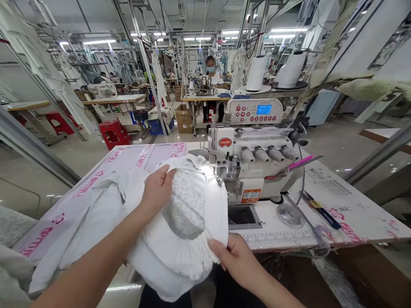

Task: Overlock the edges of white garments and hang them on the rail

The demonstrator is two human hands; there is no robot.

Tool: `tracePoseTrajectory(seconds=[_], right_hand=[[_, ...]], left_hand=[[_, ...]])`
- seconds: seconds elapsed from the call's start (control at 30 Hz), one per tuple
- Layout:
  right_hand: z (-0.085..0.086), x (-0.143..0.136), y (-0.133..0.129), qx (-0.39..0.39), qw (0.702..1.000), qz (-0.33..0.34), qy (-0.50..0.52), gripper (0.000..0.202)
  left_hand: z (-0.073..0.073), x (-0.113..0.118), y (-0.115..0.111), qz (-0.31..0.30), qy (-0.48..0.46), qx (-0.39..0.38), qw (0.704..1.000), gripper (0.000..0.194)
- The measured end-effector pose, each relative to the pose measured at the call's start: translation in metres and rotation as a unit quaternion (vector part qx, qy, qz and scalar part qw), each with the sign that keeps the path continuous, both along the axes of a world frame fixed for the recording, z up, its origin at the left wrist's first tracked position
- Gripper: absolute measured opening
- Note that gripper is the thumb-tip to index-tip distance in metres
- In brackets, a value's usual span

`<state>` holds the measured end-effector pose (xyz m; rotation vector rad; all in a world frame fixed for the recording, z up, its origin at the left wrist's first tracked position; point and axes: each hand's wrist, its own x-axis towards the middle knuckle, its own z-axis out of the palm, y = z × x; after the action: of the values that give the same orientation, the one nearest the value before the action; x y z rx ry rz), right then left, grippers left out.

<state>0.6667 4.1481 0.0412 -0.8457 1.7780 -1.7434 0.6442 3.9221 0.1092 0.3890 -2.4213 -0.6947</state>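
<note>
A white garment [177,257] with gathered edges hangs over the front of the sewing table, its upper edge by the needle area of an overlock sewing machine [256,147]. Through its round opening a grey patterned inner side shows. My left hand [159,186] pinches the cloth at the left of that opening. Lower right, my right hand [233,257] grips the gathered edge between thumb and fingers. The machine's lamp lights the cloth near the presser foot, and the needle itself is too small to make out. More white fabric [104,213] trails off to the left.
Scissors-like snips with dark blue handles [325,213] and a clear round dish [291,215] lie right of the machine. Thread cones [255,73] stand behind it. A metal pole [29,141] runs along the left. Farther off, a masked person [212,75] sits at another machine.
</note>
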Motion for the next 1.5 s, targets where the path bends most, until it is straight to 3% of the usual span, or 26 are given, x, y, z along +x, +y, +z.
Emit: tracePoseTrajectory(seconds=[0.1, 0.2, 0.23, 0.3, 0.37, 0.47, 0.53, 0.63, 0.73, 0.87, 0.93, 1.03, 1.17, 1.27, 1.3, 1.33, 1.4, 1.47, 1.5], right_hand=[[0.0, -0.019, -0.006, -0.005, 1.0, -0.009, -0.001, 0.036], [-0.001, -0.037, -0.01, -0.01, 1.0, -0.01, -0.015, 0.036], [-0.001, -0.041, -0.011, -0.009, 1.0, -0.005, -0.02, 0.036], [0.0, -0.05, -0.012, -0.003, 1.0, 0.004, -0.025, 0.036], [0.001, -0.057, -0.013, 0.002, 1.0, 0.009, -0.025, 0.037], [0.003, -0.059, -0.012, -0.004, 0.999, 0.009, -0.035, 0.037], [0.003, -0.048, -0.007, -0.006, 0.999, -0.006, -0.041, 0.036], [-0.004, -0.005, 0.008, 0.03, 0.999, -0.031, -0.021, 0.034], [-0.019, 0.054, 0.022, 0.084, 0.996, 0.011, -0.027, 0.04], [-0.039, 0.101, 0.031, 0.068, 0.995, 0.054, -0.042, 0.049], [-0.044, 0.101, 0.031, 0.052, 0.997, 0.06, -0.01, 0.047], [-0.044, 0.083, 0.027, 0.032, 0.996, 0.074, -0.036, 0.045], [-0.041, 0.063, 0.018, -0.019, 0.981, 0.092, -0.17, 0.042], [-0.04, 0.066, 0.013, -0.024, 0.978, 0.092, -0.186, 0.044], [-0.039, 0.069, 0.013, -0.026, 0.981, 0.08, -0.175, 0.045], [-0.037, 0.072, 0.012, -0.029, 0.984, 0.068, -0.163, 0.045], [-0.031, 0.076, 0.013, -0.032, 0.988, 0.055, -0.141, 0.046], [-0.024, 0.076, 0.013, -0.028, 0.991, 0.046, -0.122, 0.046], [-0.021, 0.075, 0.013, -0.022, 0.993, 0.038, -0.111, 0.046]], left_hand=[[0.004, -0.008, 0.002, -0.009, 0.051, -0.036, 0.998, 0.02], [-0.001, 0.011, 0.024, -0.06, 0.116, -0.104, 0.986, 0.013], [-0.005, 0.022, 0.033, -0.101, 0.083, -0.1, 0.986, 0.014], [-0.014, 0.041, 0.05, -0.203, -0.064, -0.017, 0.977, 0.018], [-0.021, 0.054, 0.059, -0.266, -0.189, 0.105, 0.939, 0.025], [-0.024, 0.067, 0.065, -0.306, -0.237, 0.227, 0.894, 0.029], [-0.026, 0.085, 0.07, -0.358, -0.287, 0.254, 0.851, 0.031], [-0.037, 0.125, 0.083, -0.419, -0.381, 0.252, 0.785, 0.032], [-0.055, 0.161, 0.094, -0.415, -0.407, 0.285, 0.762, 0.027], [-0.069, 0.176, 0.1, -0.378, -0.374, 0.394, 0.75, 0.031], [-0.071, 0.177, 0.102, -0.35, -0.332, 0.427, 0.765, 0.032], [-0.075, 0.182, 0.104, -0.341, -0.331, 0.406, 0.78, 0.032], [-0.078, 0.19, 0.101, -0.361, -0.384, 0.392, 0.754, 0.034], [-0.071, 0.177, 0.088, -0.36, -0.403, 0.415, 0.732, 0.034], [-0.068, 0.167, 0.084, -0.349, -0.392, 0.422, 0.739, 0.036], [-0.065, 0.156, 0.079, -0.325, -0.361, 0.424, 0.764, 0.038], [-0.062, 0.129, 0.071, -0.225, -0.241, 0.372, 0.867, 0.038], [-0.064, 0.106, 0.064, -0.08, -0.111, 0.22, 0.966, 0.044], [-0.066, 0.098, 0.061, -0.019, -0.073, 0.132, 0.988, 0.054]])
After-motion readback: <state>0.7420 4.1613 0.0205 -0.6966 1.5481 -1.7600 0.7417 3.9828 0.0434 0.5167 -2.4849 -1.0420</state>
